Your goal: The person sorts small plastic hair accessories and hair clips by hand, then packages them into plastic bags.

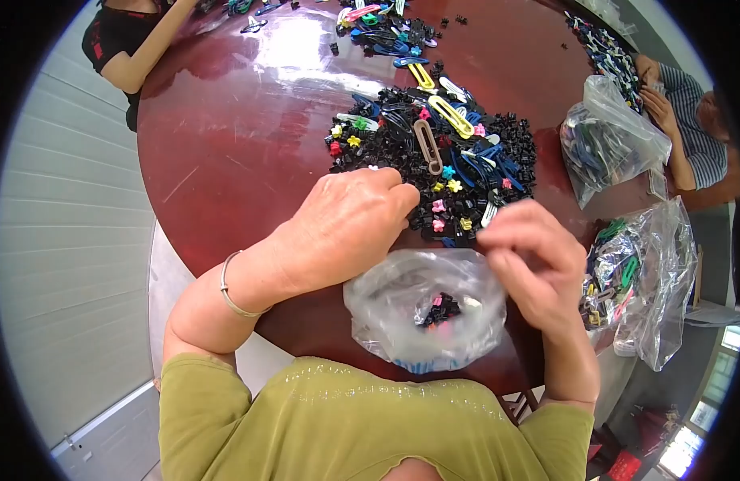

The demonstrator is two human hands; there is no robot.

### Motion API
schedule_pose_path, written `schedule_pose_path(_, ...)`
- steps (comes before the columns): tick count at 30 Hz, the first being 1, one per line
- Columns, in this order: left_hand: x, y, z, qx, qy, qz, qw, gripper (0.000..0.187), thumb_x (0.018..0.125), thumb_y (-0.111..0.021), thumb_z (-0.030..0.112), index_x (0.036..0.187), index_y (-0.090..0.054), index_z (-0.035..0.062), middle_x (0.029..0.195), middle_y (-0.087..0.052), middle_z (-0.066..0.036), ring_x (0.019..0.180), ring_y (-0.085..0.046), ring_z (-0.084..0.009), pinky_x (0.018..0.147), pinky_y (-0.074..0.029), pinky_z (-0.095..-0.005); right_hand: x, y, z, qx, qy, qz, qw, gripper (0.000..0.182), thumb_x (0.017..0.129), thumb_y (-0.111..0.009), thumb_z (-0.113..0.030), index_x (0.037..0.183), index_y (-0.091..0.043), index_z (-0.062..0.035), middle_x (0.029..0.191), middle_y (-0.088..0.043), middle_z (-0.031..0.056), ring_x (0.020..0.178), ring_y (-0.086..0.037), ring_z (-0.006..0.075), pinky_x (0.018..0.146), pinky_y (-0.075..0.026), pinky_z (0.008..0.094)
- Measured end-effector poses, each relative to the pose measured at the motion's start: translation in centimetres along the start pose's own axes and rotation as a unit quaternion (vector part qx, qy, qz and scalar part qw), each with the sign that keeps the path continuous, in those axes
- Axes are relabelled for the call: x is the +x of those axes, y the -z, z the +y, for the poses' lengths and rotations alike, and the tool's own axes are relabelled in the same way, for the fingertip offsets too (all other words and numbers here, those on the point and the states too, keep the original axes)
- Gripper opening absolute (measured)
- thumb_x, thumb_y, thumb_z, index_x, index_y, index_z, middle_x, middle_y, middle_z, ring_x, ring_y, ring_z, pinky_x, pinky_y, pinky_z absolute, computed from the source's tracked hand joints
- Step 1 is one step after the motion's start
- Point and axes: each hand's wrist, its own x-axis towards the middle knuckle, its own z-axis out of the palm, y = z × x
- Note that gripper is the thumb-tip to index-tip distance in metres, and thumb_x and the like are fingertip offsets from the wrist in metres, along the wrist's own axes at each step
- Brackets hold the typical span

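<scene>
A large pile of small black hair claw clips (378, 152) lies in front of me, mixed with colored flower-shaped clips and snap hair clips. Among them are a brown snap clip (427, 147) and a yellow one (451, 117). My left hand (354, 210) is at the near left edge of the pile, fingers curled closed; their tips are hidden. My right hand (542, 260) hovers by the pile's near right edge, fingers bent and blurred by motion. Between my hands sits an open clear plastic bag (370, 309) with some black and pink clips (440, 309) inside.
Filled plastic bags of hair clips (606, 148) stand at the right, another bag (654, 276) nearer me. More clips (378, 36) lie farther across the red table (217, 160). One person (121, 48) sits at the far left, another in a striped shirt (695, 120) at the right.
</scene>
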Motion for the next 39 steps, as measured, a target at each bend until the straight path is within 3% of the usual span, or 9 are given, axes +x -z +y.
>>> schedule_pose_path(1, 0.0, -0.3, 0.0, 0.012, 0.0, 0.001, 1.0, 0.019, 0.079, -0.07, 0.008, 0.097, -0.065, 0.0032, 0.086, -0.062, -0.012, 0.083, -0.065, -0.0321, 0.07, -0.053, -0.0427, 0.2, -0.6, 1.1, 0.008, -0.004, 0.016, 1.0, 0.019, 0.08, -0.074, 0.005, 0.097, -0.075, -0.003, 0.095, -0.066, 0.0064, 0.069, -0.056, 0.0059, 0.058, -0.043, 0.021)
schedule_pose_path(3, -0.1, -0.4, 0.1, 0.005, -0.011, 0.005, 1.0, 0.021, 0.078, -0.072, 0.008, 0.097, -0.064, 0.0028, 0.085, -0.062, -0.012, 0.082, -0.064, -0.0323, 0.069, -0.053, -0.0423, 0.5, -0.8, 2.0, -0.025, -0.031, -0.033, 0.999, 0.019, 0.081, -0.073, 0.005, 0.098, -0.075, -0.0028, 0.094, -0.066, 0.0054, 0.07, -0.056, 0.0061, 0.06, -0.044, 0.0214)
schedule_pose_path(9, -0.1, -0.4, 0.7, -0.021, -0.028, 0.012, 0.999, 0.024, 0.074, -0.077, 0.01, 0.091, -0.061, 0.0036, 0.084, -0.059, -0.01, 0.079, -0.063, -0.0315, 0.065, -0.052, -0.042, 0.8, -0.3, 3.2, 0.194, -0.123, -0.025, 0.973, 0.012, 0.086, -0.073, 0.0, 0.098, -0.075, -0.001, 0.094, -0.067, 0.0028, 0.079, -0.059, 0.0077, 0.07, -0.046, 0.0231)
schedule_pose_path(13, 0.0, -0.9, 0.5, -0.002, -0.035, 0.024, 0.999, 0.024, 0.073, -0.077, 0.01, 0.088, -0.059, 0.0038, 0.082, -0.057, -0.01, 0.078, -0.062, -0.0314, 0.063, -0.051, -0.0423, 0.9, -0.2, 2.8, 0.159, -0.164, -0.054, 0.972, 0.01, 0.088, -0.072, -0.002, 0.098, -0.075, -0.0006, 0.093, -0.067, 0.0038, 0.081, -0.06, 0.0081, 0.071, -0.047, 0.0233)
schedule_pose_path(23, -0.2, -0.6, 0.4, -0.017, -0.02, 0.026, 0.999, 0.019, 0.072, -0.073, 0.007, 0.085, -0.059, 0.0026, 0.081, -0.059, -0.012, 0.076, -0.063, -0.033, 0.063, -0.051, -0.0421, 0.5, 0.8, 0.8, 0.105, -0.073, -0.117, 0.985, 0.013, 0.083, -0.076, -0.002, 0.096, -0.074, -0.0005, 0.092, -0.068, 0.005, 0.078, -0.062, 0.0102, 0.067, -0.047, 0.024)
schedule_pose_path(26, 0.0, 0.2, 0.4, -0.058, -0.042, 0.065, 0.995, 0.017, 0.073, -0.073, 0.006, 0.085, -0.061, 0.0019, 0.08, -0.061, -0.012, 0.071, -0.063, -0.0303, 0.061, -0.052, -0.0393, 0.5, 0.5, 1.0, 0.077, -0.073, -0.078, 0.991, 0.017, 0.08, -0.078, -0.001, 0.096, -0.074, -0.0009, 0.092, -0.068, 0.0048, 0.072, -0.058, 0.0073, 0.061, -0.045, 0.0226)
schedule_pose_path(29, 0.2, 1.1, 0.6, -0.185, -0.014, 0.025, 0.982, 0.016, 0.074, -0.073, 0.004, 0.087, -0.063, 0.0014, 0.08, -0.062, -0.011, 0.065, -0.064, -0.0266, 0.058, -0.051, -0.0363, 0.5, -0.2, 1.4, 0.075, -0.071, -0.05, 0.993, 0.02, 0.079, -0.079, 0.0, 0.098, -0.075, -0.0034, 0.094, -0.067, 0.0039, 0.066, -0.053, 0.0047, 0.056, -0.042, 0.021)
schedule_pose_path(39, 0.6, -0.7, -0.3, -0.101, -0.036, 0.103, 0.989, 0.016, 0.076, -0.07, 0.0, 0.091, -0.064, 0.0005, 0.074, -0.065, -0.011, 0.063, -0.066, -0.0229, 0.057, -0.052, -0.0332, 0.7, -0.8, 2.0, 0.001, -0.055, -0.017, 0.998, 0.017, 0.08, -0.075, 0.001, 0.097, -0.075, -0.0035, 0.091, -0.068, 0.0024, 0.065, -0.052, 0.0033, 0.057, -0.042, 0.0201)
